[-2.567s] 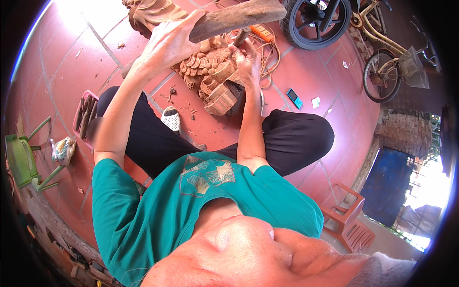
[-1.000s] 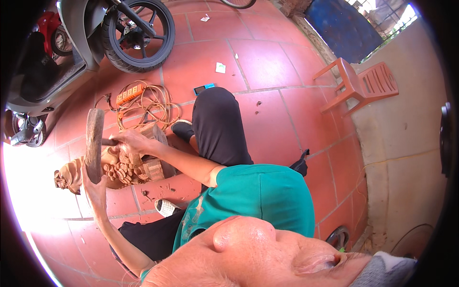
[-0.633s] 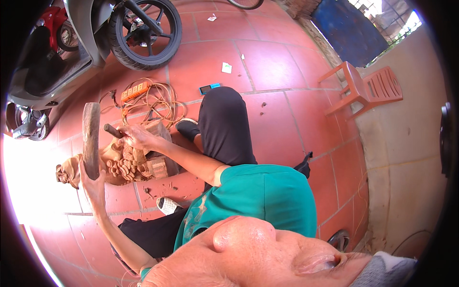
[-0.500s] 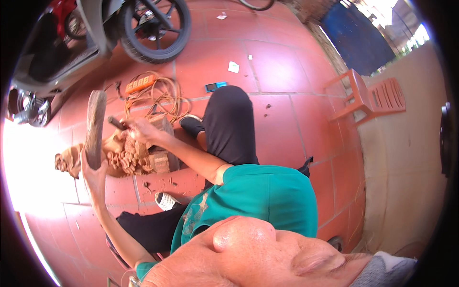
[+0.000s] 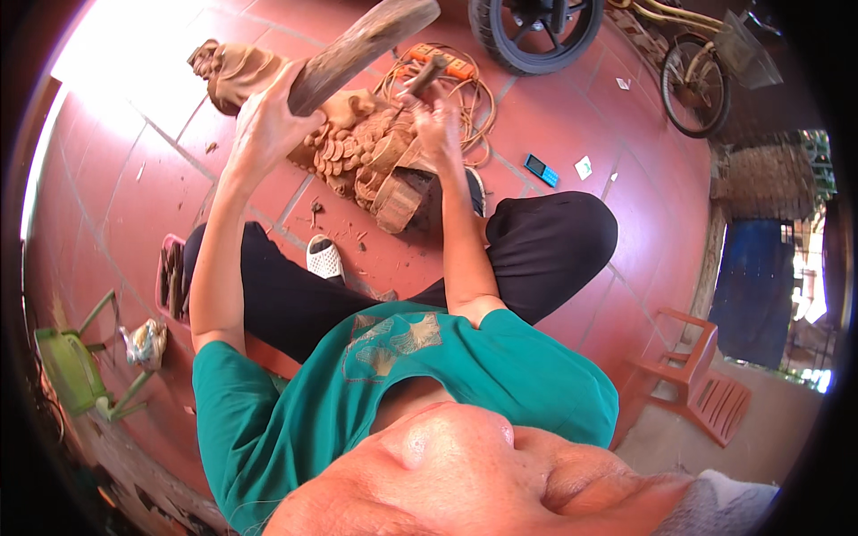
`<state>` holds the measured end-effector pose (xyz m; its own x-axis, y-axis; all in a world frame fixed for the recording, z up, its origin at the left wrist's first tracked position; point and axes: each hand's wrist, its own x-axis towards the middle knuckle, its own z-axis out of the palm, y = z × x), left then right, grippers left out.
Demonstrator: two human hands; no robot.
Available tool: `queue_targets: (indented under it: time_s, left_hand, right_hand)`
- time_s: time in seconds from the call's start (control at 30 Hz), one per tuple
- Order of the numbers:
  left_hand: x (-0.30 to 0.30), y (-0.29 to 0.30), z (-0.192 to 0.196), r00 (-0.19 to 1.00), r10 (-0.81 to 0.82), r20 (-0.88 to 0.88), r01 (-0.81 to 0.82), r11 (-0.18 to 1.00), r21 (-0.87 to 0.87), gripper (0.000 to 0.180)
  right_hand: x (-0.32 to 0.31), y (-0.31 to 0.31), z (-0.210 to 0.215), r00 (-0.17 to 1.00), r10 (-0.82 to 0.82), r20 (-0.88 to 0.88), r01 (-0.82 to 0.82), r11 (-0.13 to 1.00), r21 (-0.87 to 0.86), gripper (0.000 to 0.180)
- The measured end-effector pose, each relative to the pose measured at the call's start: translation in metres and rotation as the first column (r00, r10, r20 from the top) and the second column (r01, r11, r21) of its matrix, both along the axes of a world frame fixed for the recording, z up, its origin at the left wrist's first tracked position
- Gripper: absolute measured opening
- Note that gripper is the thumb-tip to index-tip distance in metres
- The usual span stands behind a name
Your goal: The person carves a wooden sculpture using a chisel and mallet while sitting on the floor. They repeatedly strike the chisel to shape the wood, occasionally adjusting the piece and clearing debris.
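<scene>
The reddish-brown carved wooden figure (image 5: 357,156) lies on the red tiled floor (image 5: 581,134), just under both hands. The left hand (image 5: 264,125) has its fingers wrapped round a rough wooden mallet (image 5: 362,49), raised and slanting up-right. The right hand (image 5: 438,121) pinches a thin chisel (image 5: 420,79) against the carving, beside the mallet's head.

Wooden mallet (image 5: 362,46): long, weathered grey-brown block, raised above the carving, tilted with its far end up and to the right; the left hand (image 5: 268,125) is wrapped around its lower end.

Chisel (image 5: 422,76): slim, dark metal shaft, slanted, tip down against the carving, held in the right hand (image 5: 440,125).

Wood carving (image 5: 357,152): reddish-brown, with overlapping scale-like relief and a rounded head-like end at upper left; lies on the red tile floor (image 5: 134,205), its squared base toward the person's knees. Chips scattered just beside it.
</scene>
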<state>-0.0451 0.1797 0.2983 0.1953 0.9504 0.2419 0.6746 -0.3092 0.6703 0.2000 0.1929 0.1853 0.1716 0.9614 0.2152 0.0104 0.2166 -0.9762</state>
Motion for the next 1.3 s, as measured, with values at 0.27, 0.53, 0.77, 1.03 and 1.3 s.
queue_targets:
  time_s: [0.27,0.53,0.77,1.03,1.3]
  left_hand:
    - [-0.004,0.003,0.002,0.996,-0.005,-0.085,0.001,0.999,-0.039,0.078]
    - [-0.005,0.006,-0.005,0.986,-0.014,-0.167,0.018,1.000,0.021,0.072]
    - [-0.004,0.006,-0.007,0.982,-0.011,-0.187,0.016,1.000,0.023,0.072]
    - [-0.003,0.003,-0.007,0.986,-0.024,-0.166,0.039,0.995,0.087,0.071]
    - [0.003,-0.002,-0.005,0.988,-0.074,-0.133,0.084,0.994,0.076,0.073]
  right_hand:
    - [0.000,0.001,0.004,0.994,0.004,0.110,-0.014,0.996,0.090,0.016]
    - [-0.003,0.002,0.001,0.956,0.019,0.291,-0.039,0.997,0.062,0.019]
    - [-0.006,0.005,-0.008,0.965,0.038,0.258,-0.057,0.996,0.064,0.018]
    - [-0.010,0.001,-0.006,0.921,0.046,0.387,-0.070,0.996,0.048,0.022]
    - [-0.011,0.003,-0.010,0.894,0.095,0.439,-0.137,0.988,0.065,0.023]
